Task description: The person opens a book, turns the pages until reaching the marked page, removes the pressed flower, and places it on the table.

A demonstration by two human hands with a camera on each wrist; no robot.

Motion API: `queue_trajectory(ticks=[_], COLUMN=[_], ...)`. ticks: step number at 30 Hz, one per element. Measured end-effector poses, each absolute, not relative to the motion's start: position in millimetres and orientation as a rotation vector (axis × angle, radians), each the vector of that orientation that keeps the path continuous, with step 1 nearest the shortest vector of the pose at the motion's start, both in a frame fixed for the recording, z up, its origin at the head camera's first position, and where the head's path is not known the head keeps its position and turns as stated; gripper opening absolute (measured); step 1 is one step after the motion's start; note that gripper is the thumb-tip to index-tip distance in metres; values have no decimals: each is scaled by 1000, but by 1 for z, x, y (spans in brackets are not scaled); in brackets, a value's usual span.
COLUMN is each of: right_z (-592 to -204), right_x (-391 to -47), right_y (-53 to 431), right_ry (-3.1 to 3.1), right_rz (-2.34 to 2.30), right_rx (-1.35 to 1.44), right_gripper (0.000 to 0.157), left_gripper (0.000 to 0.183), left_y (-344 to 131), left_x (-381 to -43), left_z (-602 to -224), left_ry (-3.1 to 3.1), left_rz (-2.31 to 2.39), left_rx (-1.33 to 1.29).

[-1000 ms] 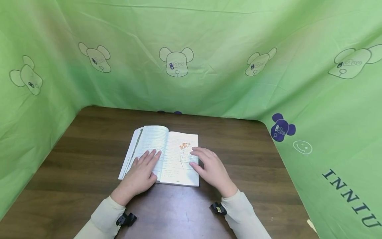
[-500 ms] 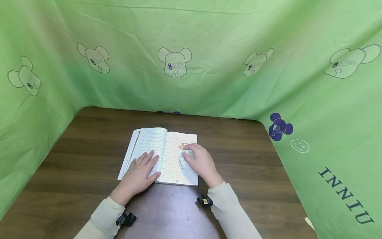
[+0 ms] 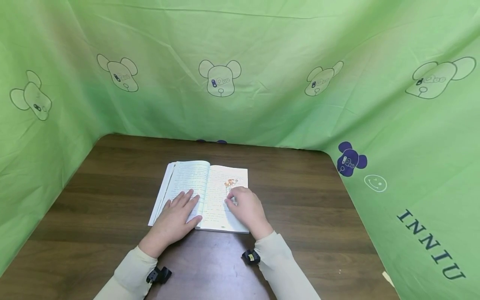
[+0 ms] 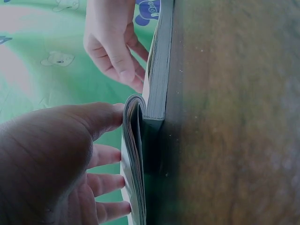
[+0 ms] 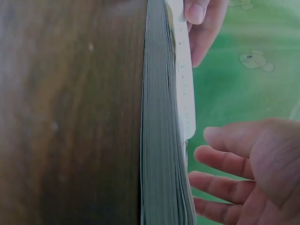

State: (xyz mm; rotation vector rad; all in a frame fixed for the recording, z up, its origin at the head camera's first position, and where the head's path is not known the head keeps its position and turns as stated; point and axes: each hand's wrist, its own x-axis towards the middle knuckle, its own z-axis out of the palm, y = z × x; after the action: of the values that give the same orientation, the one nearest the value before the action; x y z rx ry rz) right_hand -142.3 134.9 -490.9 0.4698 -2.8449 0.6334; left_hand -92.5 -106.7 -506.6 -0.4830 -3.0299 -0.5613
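Note:
An open book (image 3: 215, 216) lies on the brown table in the head view, its left page (image 3: 193, 175) bulging up. On the right page is a thin-stemmed flower (image 3: 230, 182) with small orange blooms. My left hand (image 3: 174, 223) rests on the left page with fingers spread, its thumb near the spine. Over the right page, my right hand (image 3: 247, 208) brings thumb and index fingertips together at the flower's stem, pinching it; the lower stem is hidden by the hand. In the right wrist view, the right hand's fingers (image 5: 225, 185) sit beside the thick page block (image 5: 161, 140).
The brown wooden table (image 3: 318, 200) stretches out on all sides of the book. A green cloth (image 3: 262, 112) with printed bear heads hangs around its back and sides. Near the right edge is a small pale strip (image 3: 388, 279). Each wrist carries a black camera (image 3: 158, 275).
My right hand has moved left from the book's right edge over the page, and its thumb and index finger have come together at the stem. My left hand stays on the left page.

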Motion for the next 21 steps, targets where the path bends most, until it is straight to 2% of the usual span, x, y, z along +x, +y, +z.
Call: queue_trajectory(ticks=[13, 21], right_z=[-500, -503], right_x=[-134, -130], right_y=[134, 130], right_ry=[-2869, -2839], right_rz=[512, 416], right_rx=[461, 406], right_gripper=[18, 17], left_gripper=[67, 68], left_y=[-106, -106], left_x=[-91, -92], left_z=[-507, -508], left_ry=[-3033, -3037], left_rz=[-584, -583], left_rx=[-489, -485])
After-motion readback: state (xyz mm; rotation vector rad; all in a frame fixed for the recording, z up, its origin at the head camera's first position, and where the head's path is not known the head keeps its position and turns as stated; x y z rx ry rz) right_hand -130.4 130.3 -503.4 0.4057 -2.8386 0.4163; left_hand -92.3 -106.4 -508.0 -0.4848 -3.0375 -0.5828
